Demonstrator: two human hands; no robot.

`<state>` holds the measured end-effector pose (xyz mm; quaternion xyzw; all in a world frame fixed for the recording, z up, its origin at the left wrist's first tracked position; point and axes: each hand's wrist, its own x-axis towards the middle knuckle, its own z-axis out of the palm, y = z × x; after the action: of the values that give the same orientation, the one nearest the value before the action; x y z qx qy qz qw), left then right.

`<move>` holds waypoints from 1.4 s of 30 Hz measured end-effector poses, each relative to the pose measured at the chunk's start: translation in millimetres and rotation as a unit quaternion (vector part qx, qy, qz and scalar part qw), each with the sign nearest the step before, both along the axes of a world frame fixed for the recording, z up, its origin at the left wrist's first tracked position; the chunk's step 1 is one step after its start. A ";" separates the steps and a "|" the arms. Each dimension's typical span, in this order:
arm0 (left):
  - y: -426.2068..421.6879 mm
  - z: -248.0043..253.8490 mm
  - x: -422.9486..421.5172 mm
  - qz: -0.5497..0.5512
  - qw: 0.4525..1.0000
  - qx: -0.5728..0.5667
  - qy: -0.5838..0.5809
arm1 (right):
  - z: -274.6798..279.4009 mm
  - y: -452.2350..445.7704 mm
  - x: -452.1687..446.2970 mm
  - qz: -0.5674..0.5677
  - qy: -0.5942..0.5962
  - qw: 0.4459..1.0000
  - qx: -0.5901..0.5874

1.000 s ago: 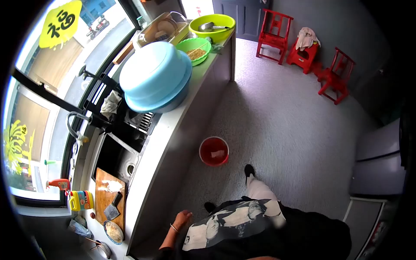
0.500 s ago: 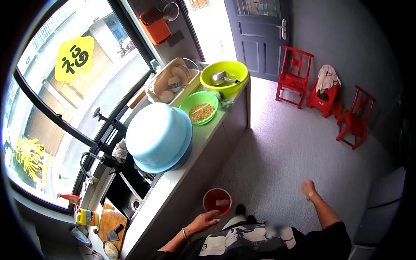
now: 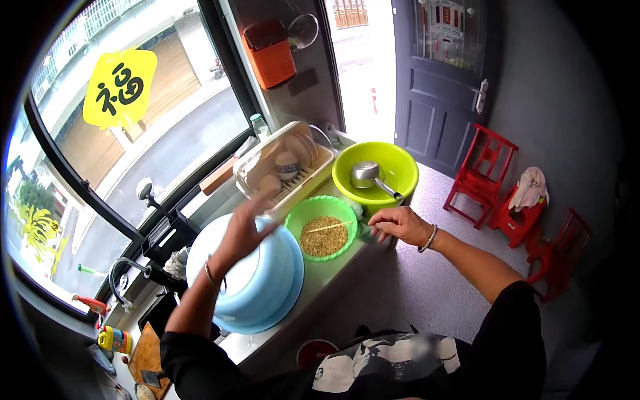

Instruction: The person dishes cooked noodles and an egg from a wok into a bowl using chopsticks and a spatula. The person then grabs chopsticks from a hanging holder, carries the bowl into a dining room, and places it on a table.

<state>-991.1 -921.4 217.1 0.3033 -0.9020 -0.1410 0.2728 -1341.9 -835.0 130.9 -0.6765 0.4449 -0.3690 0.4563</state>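
My left hand (image 3: pixel 243 230) is raised over the upturned light-blue basin (image 3: pixel 267 287), slightly blurred, its fingers apart and nothing in them. My right hand (image 3: pixel 403 225) hovers at the counter edge, just right of a green scalloped bowl (image 3: pixel 295 217). Its fingers are loosely bent, with no object visible in them. The bowl holds brown grains (image 3: pixel 321 243) and a thin pale stick (image 3: pixel 332 227). Behind my right hand stands a yellow-green basin (image 3: pixel 408 157) with a metal ladle (image 3: pixel 365 175) inside. A dark greenish cloth-like thing (image 3: pixel 363 223) lies between bowl and hand.
A dish rack (image 3: pixel 313 175) with bowls stands by the window. At the lower left are a black faucet (image 3: pixel 163 279), a cutting board (image 3: pixel 143 350) and a yellow bottle (image 3: pixel 115 340). A red bucket (image 3: pixel 313 350) stands on the floor; red chairs (image 3: pixel 481 170) line the wall.
Both hands have risen from beside my body to over the counter, left above the blue basin, right beside the green bowl. My view has moved closer to the counter.
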 end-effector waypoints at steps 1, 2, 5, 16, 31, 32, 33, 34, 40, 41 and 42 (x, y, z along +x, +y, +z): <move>-25.6 15.3 -14.5 0.033 0.998 0.049 0.031 | 5.5 -13.9 -6.4 0.015 0.005 1.000 0.009; -52.8 31.0 -27.7 0.028 0.992 0.105 0.069 | 5.7 -28.9 -17.6 0.028 0.009 1.000 0.006; -146.8 61.4 -65.0 0.060 0.980 0.180 0.061 | 7.7 -62.3 -53.6 0.026 -0.001 1.000 0.004; -419.0 130.4 -192.6 0.135 0.795 0.301 0.510 | 39.9 -249.8 -206.0 0.086 0.021 0.996 -0.009; -496.0 198.2 -171.2 0.067 0.842 0.176 0.505 | 138.2 -501.4 -169.6 0.103 0.014 0.968 -0.229; -489.8 207.6 -170.0 0.104 0.855 0.158 0.483 | 155.2 -519.4 -155.4 0.096 0.006 0.965 -0.244; -487.4 216.2 -167.7 0.096 0.860 0.159 0.475 | 173.1 -536.3 -141.1 0.089 -0.001 0.962 -0.259; -486.1 224.4 -165.4 0.087 0.865 0.159 0.468 | 188.9 -553.0 -127.7 0.061 0.001 0.959 -0.278; -481.7 232.9 -158.5 0.096 0.902 0.122 0.403 | 245.3 -660.8 -75.5 -0.111 0.028 0.902 -0.416; -480.7 230.6 -158.7 0.083 0.904 0.119 0.402 | 248.1 -668.5 -70.4 -0.129 0.017 0.894 -0.429; -480.5 229.6 -157.9 0.070 0.906 0.114 0.402 | 253.6 -668.7 -67.0 -0.128 -0.025 0.910 -0.393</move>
<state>-1149.0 -1401.9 446.7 0.3127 -0.6701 -0.3337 0.5847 -1408.9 -1503.7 384.4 -0.7288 0.3348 -0.5864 0.1131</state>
